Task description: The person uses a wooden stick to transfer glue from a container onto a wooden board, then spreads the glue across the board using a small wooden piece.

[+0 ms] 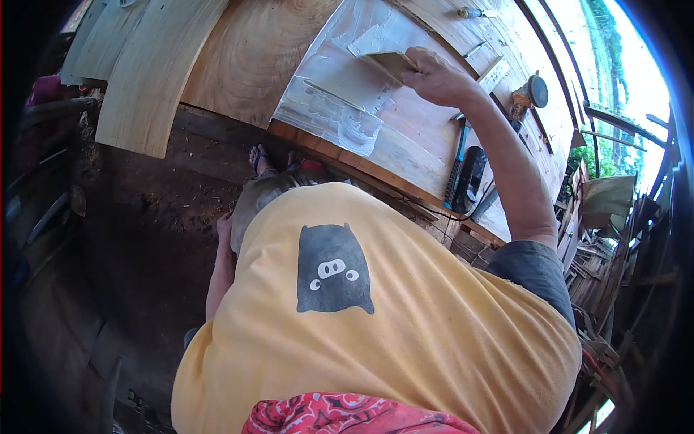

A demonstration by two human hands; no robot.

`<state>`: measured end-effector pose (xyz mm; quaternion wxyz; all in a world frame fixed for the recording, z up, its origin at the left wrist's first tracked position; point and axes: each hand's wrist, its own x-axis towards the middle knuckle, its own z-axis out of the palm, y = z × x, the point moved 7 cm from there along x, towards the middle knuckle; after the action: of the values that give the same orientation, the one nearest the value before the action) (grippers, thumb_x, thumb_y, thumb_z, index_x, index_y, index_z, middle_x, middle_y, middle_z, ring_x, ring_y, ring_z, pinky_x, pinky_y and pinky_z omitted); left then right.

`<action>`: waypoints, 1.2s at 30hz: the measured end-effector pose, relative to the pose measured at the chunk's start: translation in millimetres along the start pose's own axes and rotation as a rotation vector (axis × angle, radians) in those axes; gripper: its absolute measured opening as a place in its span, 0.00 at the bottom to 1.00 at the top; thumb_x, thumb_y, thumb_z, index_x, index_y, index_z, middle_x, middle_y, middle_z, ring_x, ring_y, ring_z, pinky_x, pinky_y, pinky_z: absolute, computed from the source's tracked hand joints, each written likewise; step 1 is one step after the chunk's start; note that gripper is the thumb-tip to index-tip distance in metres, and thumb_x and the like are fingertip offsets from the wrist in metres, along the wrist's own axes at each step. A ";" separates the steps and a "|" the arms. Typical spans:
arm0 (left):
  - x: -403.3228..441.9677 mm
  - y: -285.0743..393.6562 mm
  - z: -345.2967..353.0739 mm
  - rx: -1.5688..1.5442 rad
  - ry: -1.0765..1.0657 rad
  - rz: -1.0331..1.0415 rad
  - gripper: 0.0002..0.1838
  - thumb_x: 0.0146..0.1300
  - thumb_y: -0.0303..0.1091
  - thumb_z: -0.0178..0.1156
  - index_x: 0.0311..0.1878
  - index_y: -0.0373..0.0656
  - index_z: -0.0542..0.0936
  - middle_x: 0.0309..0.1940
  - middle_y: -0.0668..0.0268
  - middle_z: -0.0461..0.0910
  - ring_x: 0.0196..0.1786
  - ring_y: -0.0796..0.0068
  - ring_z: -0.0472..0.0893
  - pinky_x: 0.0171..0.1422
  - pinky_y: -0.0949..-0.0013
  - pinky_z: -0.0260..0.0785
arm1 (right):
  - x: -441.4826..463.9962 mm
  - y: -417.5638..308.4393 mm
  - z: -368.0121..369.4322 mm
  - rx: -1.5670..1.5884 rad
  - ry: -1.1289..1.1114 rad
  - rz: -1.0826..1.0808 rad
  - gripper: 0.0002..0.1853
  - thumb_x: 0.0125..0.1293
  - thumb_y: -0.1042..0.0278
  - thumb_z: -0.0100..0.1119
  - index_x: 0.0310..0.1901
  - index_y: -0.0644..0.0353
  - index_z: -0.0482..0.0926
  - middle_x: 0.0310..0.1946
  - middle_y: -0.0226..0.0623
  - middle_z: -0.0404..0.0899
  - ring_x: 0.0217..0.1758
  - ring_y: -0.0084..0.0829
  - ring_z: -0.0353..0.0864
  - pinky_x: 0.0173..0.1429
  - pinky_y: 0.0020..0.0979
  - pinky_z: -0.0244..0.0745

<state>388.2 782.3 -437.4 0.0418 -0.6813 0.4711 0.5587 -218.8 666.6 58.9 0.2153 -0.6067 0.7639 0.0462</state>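
My right hand (435,78) is closed around a thin, flat wooden spreader (394,64). The spreader's far edge meets a board (416,119) coated with white glue-like paste (329,98). The paste lies in streaks, with a thick ridged patch close to the board's near edge. Low at my side, my left hand (225,227) rests against my leg; its fingers are mostly hidden.
Thin wood sheets (155,76) overhang the bench at the left. Right of the paste lie a hammer (457,165), a black tool (472,172) with a cord, and an angle grinder (531,94). A screwdriver (470,12) sits farther back. Scrap wood (589,271) is piled at right.
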 end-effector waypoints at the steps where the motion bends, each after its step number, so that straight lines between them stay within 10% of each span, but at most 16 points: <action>1: 2.3 4.8 -2.5 -0.030 0.000 0.011 0.25 0.64 0.46 0.68 0.58 0.40 0.85 0.49 0.59 0.89 0.50 0.72 0.86 0.58 0.69 0.76 | -0.1 2.7 -1.5 0.064 0.024 -0.014 0.22 0.69 0.56 0.56 0.57 0.65 0.77 0.49 0.53 0.82 0.56 0.46 0.80 0.61 0.40 0.73; 14: -37.4 57.9 -36.2 -0.100 0.122 -0.016 0.18 0.66 0.41 0.65 0.50 0.35 0.88 0.39 0.58 0.89 0.44 0.73 0.86 0.50 0.67 0.77 | -63.2 -57.3 33.0 -0.135 0.001 -0.073 0.19 0.56 0.70 0.71 0.46 0.66 0.75 0.49 0.51 0.76 0.58 0.51 0.78 0.60 0.46 0.76; 21: 8.4 -10.6 -21.7 0.033 -0.040 -0.020 0.22 0.66 0.44 0.66 0.54 0.37 0.87 0.48 0.52 0.89 0.49 0.67 0.88 0.56 0.66 0.77 | -82.7 -34.5 64.9 -0.234 0.277 -0.233 0.25 0.53 0.71 0.65 0.55 0.61 0.73 0.51 0.43 0.72 0.57 0.46 0.73 0.58 0.46 0.68; 31: -20.3 53.9 -50.8 -0.017 0.116 0.095 0.19 0.69 0.37 0.61 0.55 0.31 0.85 0.36 0.56 0.88 0.33 0.70 0.84 0.39 0.65 0.76 | -144.8 6.0 114.3 -0.193 0.302 -0.310 0.30 0.54 0.68 0.62 0.61 0.60 0.72 0.55 0.41 0.70 0.60 0.43 0.71 0.64 0.45 0.66; 36: -30.0 67.0 -33.4 0.120 0.058 0.086 0.21 0.67 0.39 0.63 0.56 0.33 0.85 0.41 0.52 0.88 0.41 0.67 0.87 0.48 0.64 0.77 | -134.1 -0.5 86.4 -0.126 0.175 -0.288 0.33 0.48 0.67 0.68 0.59 0.59 0.73 0.53 0.42 0.70 0.59 0.45 0.71 0.65 0.45 0.65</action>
<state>368.2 743.6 -369.5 0.0449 -0.6725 0.5336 0.5109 -171.7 816.8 32.6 0.1137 -0.7239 0.6804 0.0095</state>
